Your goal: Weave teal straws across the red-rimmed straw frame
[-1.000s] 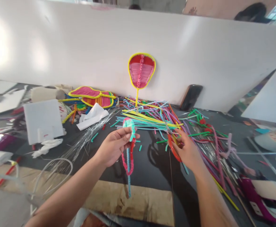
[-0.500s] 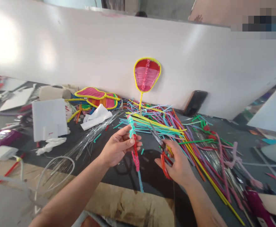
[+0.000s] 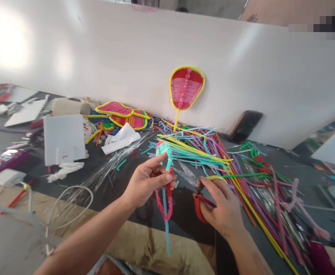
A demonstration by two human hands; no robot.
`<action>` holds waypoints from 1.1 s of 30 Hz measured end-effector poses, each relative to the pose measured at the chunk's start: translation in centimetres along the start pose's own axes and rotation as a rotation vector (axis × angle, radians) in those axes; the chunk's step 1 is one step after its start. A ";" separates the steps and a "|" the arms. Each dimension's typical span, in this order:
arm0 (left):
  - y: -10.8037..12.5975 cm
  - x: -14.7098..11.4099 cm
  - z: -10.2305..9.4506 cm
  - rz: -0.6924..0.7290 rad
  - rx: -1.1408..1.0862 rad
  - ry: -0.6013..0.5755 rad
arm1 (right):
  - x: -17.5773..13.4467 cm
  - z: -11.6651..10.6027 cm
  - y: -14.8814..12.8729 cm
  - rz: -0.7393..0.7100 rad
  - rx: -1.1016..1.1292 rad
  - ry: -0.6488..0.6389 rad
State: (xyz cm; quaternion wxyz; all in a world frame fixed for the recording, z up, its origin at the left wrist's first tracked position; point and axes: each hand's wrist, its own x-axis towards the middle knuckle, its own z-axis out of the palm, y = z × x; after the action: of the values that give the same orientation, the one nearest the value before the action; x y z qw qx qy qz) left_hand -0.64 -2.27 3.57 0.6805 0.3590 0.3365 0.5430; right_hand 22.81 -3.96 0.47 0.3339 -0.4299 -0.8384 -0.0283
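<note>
My left hand (image 3: 152, 179) pinches a looped pipe-cleaner piece (image 3: 169, 206), wound in turquoise, red and pink, with a light blue stem hanging below it. In my right hand (image 3: 223, 202) is a pair of scissors (image 3: 198, 200) with red and yellow handles. The blades are blurred and point left toward the held loop; I cannot tell whether they touch it. Behind the hands lies a pile of pipe cleaners (image 3: 196, 154) in turquoise, yellow, purple and other colours. A pink and red fan shape with a yellow rim (image 3: 187, 88) stands upright against the white board.
A phone (image 3: 246, 126) leans on the white board (image 3: 98, 49). At left lie a butterfly-like wing shape (image 3: 124, 114), a white card (image 3: 64, 139), thin wires (image 3: 107, 172) and a purple glue gun (image 3: 9, 160). Another purple tool (image 3: 318, 252) is at lower right.
The held piece has turned, so its loop now shows face-on rather than edge-on. The scissors' blades have swung further toward the left hand. The whole view has shifted slightly.
</note>
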 end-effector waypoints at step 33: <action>-1.9 0.2 0.7 -0.101 0.212 0.001 | 0.1 0.5 -0.8 -0.096 -0.239 0.072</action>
State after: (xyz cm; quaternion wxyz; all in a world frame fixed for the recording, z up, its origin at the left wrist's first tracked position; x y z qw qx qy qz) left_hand 0.95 -2.44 2.31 0.6649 0.4113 0.4102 0.4694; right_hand 21.93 -4.20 0.39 0.3083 -0.4245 -0.8363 -0.1591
